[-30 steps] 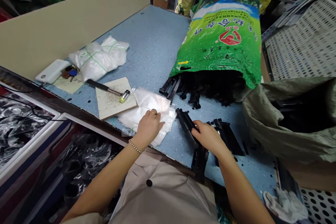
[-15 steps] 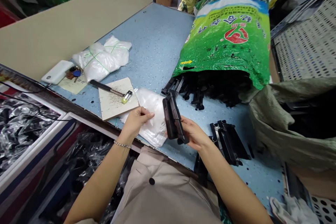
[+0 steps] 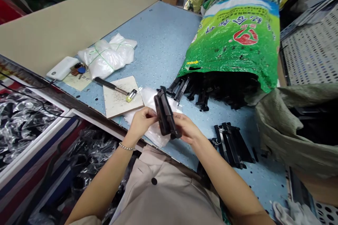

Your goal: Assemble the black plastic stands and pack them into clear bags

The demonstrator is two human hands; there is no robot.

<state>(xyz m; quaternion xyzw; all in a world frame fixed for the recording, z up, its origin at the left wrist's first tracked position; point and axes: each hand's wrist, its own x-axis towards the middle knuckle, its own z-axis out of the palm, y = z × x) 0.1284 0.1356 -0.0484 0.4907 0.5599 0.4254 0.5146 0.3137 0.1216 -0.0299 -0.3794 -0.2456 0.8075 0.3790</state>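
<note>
My right hand (image 3: 186, 126) is wrapped round the right side of a long black plastic part (image 3: 166, 114), tilted above the bench's front edge. My left hand (image 3: 142, 121) is closed in a pinch, its fingertips right at the part's left side; what they pinch is hidden. Below both hands lies a stack of clear plastic bags (image 3: 158, 137), partly covered by the black part. To the left, a small hammer (image 3: 113, 87) with a black handle rests on a pale square board (image 3: 111, 103).
A green printed sack (image 3: 232, 52) spills black parts (image 3: 203, 100) onto the blue bench (image 3: 158, 28). More black parts (image 3: 232, 146) lie at right, beside an open woven sack (image 3: 277, 130). At back left sit tied plastic bags (image 3: 105, 58), a white device (image 3: 64, 68) and keys (image 3: 80, 69).
My right hand has carried the black part left, over the plastic bags. My left hand has shifted slightly right, so its fingertips now meet the part's side. The camera view has shifted a little.
</note>
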